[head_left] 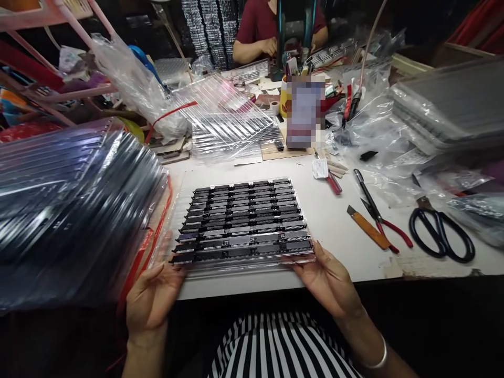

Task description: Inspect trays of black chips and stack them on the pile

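Note:
A clear plastic tray (252, 266) with rows of black, comb-toothed connector-like parts (242, 220) lies level before me, at the front of the white table. My left hand (151, 296) grips its near left corner, the thumb on top and the fingers underneath. At the near right corner my right hand (326, 278) holds it the same way, fingers partly hidden below the edge. Close by my left hand stands a tall stack of similar trays (79, 210), tied with red ribbon (159, 226).
Right of the tray lie scissors (441, 233), pliers (380, 220), an orange-handled cutter (368, 227) and a red-handled tool (334, 184). Empty clear trays (228, 113) sit behind. Plastic bags and stacked trays (452, 105) fill the right. Across the table, a person (255, 31) works at a machine (297, 31).

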Tool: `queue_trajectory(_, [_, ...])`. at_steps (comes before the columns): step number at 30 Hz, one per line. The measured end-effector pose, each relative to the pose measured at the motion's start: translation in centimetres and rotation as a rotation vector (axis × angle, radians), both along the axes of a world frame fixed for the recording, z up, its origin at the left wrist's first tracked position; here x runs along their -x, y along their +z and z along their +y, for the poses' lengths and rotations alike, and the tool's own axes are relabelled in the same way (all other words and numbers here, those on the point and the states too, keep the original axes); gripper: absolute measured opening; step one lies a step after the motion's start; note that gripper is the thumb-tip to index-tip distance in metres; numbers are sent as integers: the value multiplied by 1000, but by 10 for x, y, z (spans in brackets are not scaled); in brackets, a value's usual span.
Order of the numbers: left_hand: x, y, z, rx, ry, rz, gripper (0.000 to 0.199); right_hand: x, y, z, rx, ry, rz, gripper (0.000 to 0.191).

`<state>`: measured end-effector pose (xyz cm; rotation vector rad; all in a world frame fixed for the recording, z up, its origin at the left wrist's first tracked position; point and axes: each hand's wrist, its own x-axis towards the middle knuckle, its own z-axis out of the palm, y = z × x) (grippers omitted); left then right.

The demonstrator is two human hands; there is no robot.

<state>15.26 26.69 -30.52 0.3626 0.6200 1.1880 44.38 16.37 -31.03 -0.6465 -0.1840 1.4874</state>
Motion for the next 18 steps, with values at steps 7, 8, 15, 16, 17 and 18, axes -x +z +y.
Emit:
queue_trajectory(7, [-2,4,1,-5,-3,51,66,1,2,-1,-2,-8,19,28])
queue_trajectory(8, [-2,4,1,-9,-2,59,67,1,2,-1,14,-11,12,28])
queue_trajectory(15, [-4,6,-1,-7,16,119,66,3,-2,-2,109,-63,-56,21])
queue_trajectory(16, [-4,6,-1,-6,18,123,66,3,-3,-2,119,-66,-59,21])
queue_trajectory(17, [-4,7,-1,1,16,125,65,3,-3,-3,128,-71,-60,21])
queue_trajectory(18, [-4,7,-2,10,14,124,65,3,-3,-3,139,-78,-60,22])
